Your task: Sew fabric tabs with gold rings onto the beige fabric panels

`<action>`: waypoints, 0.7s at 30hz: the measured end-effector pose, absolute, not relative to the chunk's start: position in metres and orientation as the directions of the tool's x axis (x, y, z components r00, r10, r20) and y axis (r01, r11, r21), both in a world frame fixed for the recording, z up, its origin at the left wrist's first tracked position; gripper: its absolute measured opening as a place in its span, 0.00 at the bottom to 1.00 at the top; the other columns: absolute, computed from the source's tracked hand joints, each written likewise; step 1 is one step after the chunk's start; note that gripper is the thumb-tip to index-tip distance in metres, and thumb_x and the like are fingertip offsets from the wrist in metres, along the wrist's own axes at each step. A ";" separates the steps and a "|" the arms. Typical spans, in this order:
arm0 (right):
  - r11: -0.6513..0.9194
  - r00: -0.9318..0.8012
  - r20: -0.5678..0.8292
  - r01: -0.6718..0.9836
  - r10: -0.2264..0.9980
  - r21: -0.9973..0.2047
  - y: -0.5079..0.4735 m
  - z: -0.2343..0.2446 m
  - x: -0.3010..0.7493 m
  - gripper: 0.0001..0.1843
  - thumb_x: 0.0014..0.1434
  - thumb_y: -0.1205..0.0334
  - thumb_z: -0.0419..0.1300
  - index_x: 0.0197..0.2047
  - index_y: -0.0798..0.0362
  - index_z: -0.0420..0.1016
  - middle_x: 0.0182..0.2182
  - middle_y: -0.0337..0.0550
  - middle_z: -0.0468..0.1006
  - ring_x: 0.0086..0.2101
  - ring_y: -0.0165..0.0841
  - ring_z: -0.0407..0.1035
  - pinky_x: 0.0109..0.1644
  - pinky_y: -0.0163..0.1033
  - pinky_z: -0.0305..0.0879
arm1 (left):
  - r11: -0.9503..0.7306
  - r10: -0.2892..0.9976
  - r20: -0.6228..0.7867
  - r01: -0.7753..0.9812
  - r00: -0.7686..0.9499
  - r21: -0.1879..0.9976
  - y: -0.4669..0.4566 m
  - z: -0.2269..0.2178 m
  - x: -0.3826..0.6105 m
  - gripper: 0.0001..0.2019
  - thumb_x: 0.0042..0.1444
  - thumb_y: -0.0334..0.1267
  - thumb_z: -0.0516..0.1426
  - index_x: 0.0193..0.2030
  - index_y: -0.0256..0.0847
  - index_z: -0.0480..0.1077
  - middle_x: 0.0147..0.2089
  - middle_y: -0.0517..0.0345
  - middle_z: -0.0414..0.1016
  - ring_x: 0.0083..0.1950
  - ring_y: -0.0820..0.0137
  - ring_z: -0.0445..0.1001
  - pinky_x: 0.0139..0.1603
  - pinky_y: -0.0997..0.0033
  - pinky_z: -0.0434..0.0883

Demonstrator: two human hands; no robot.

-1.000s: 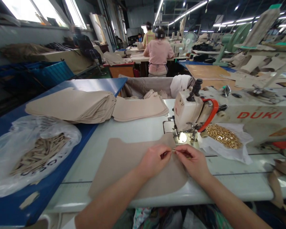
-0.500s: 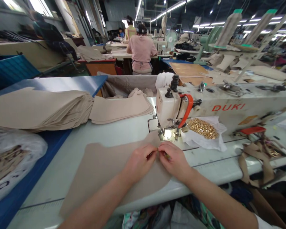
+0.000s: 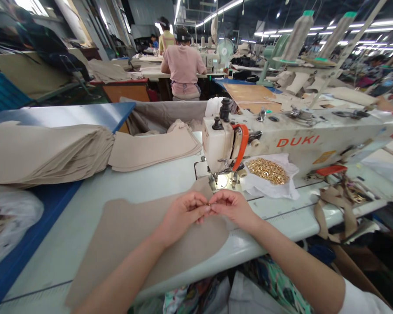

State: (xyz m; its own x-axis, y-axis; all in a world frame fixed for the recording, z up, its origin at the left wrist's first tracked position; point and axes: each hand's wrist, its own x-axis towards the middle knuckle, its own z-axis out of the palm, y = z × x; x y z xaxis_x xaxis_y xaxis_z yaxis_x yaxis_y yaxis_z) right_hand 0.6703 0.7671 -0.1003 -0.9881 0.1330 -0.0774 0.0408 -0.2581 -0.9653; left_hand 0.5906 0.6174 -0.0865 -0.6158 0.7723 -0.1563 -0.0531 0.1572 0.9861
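Note:
My left hand point(image 3: 185, 213) and my right hand point(image 3: 234, 209) meet fingertip to fingertip above a beige fabric panel point(image 3: 118, 244). Pinched between them is a small gold-coloured metal piece point(image 3: 209, 204), mostly hidden by the fingers. The panel lies flat on the table, its far right tip reaching the needle area of a white sewing machine point(image 3: 216, 144). Right of the needle, a heap of small gold metal rings point(image 3: 267, 170) rests on white paper point(image 3: 290, 187).
Stacked beige panels point(image 3: 46, 150) lie at the left, with a few more point(image 3: 153, 148) behind the worktable. A clear plastic bag point(image 3: 16, 222) stands at the left edge. Beige straps point(image 3: 330, 209) hang at the right. A co-worker in pink point(image 3: 185, 65) sits ahead.
The camera view has shifted slightly to the right. My fingers have straightened a little and moved in their pinch; the fabric panel stays in place by the needle.

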 end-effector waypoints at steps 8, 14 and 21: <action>-0.314 -0.959 -0.117 0.032 0.256 -0.949 0.769 -0.095 0.672 0.12 0.41 0.56 0.71 0.27 0.53 0.75 0.23 0.35 0.79 0.26 0.29 0.73 0.34 0.35 0.71 | 0.030 0.794 -0.216 -0.318 -0.569 0.948 0.618 -0.084 0.588 0.18 0.54 0.51 0.55 0.38 0.35 0.68 0.29 0.57 0.73 0.27 0.73 0.71 0.28 0.72 0.67; -0.289 -0.955 -0.123 0.041 0.270 -0.956 0.769 -0.101 0.670 0.14 0.39 0.53 0.71 0.26 0.52 0.75 0.24 0.37 0.79 0.25 0.31 0.73 0.35 0.39 0.73 | 0.104 0.784 -0.238 -0.256 -0.574 0.961 0.622 -0.084 0.588 0.15 0.44 0.44 0.64 0.32 0.37 0.65 0.24 0.65 0.70 0.25 0.77 0.67 0.30 0.75 0.64; -0.337 -0.981 -0.140 0.087 0.135 -0.938 0.769 -0.100 0.671 0.13 0.39 0.56 0.72 0.26 0.53 0.76 0.20 0.34 0.76 0.21 0.26 0.68 0.31 0.34 0.68 | 0.102 0.836 -0.251 -0.312 -0.487 0.945 0.616 -0.078 0.587 0.10 0.46 0.40 0.62 0.30 0.37 0.68 0.27 0.62 0.72 0.28 0.76 0.67 0.33 0.74 0.63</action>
State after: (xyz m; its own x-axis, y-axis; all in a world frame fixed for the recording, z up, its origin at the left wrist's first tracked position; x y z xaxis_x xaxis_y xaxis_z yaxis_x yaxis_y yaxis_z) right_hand 0.6710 0.7692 -0.0995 -0.9809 0.1352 -0.1397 0.0871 -0.3369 -0.9375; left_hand 0.5872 0.6155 -0.0785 -0.4871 0.8364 -0.2514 -0.3118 0.1023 0.9446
